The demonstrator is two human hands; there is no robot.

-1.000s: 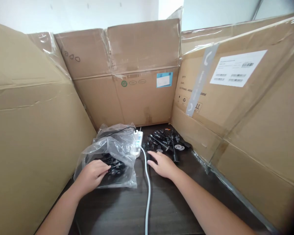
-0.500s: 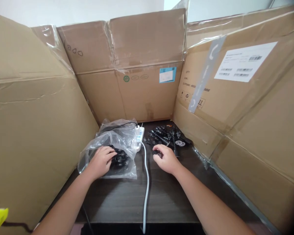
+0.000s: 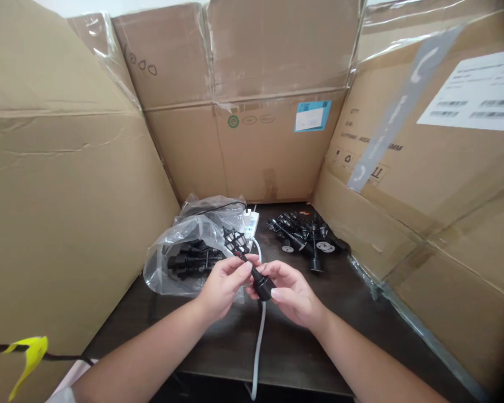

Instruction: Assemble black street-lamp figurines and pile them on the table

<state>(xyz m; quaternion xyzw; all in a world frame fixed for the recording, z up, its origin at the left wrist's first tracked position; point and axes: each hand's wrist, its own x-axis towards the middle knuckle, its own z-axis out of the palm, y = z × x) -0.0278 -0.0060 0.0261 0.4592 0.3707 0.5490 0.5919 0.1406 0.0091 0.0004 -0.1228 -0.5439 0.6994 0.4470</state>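
A miniature black street lamp [image 3: 263, 286] with several lantern heads slants between my hands above the table. My left hand [image 3: 227, 282] is closed round its thin post, just below the lanterns. At the thick round base, my right hand [image 3: 296, 294] has its fingers curled against the side and bottom. Whether the right fingers also hold a small piece, I cannot tell. Left of the hands, an open clear plastic bag [image 3: 157, 268] contains several more black lamps [image 3: 189, 260]. To the right lies a pile of black lamps [image 3: 294, 226] with several pale round discs [image 3: 325, 246].
Cardboard walls stand at the left [image 3: 67, 196], back [image 3: 269, 157] and right [image 3: 403, 224] of the dark table [image 3: 218, 347]. A white power strip [image 3: 252, 221] sits at the back, and its white cable [image 3: 258, 347] runs to the front edge. A yellow strip [image 3: 31, 352] hangs at lower left.
My left hand has come out of the plastic bag with a lamp and moved right. My right hand has come nearer and now grips the lamp's base. The view has shifted.
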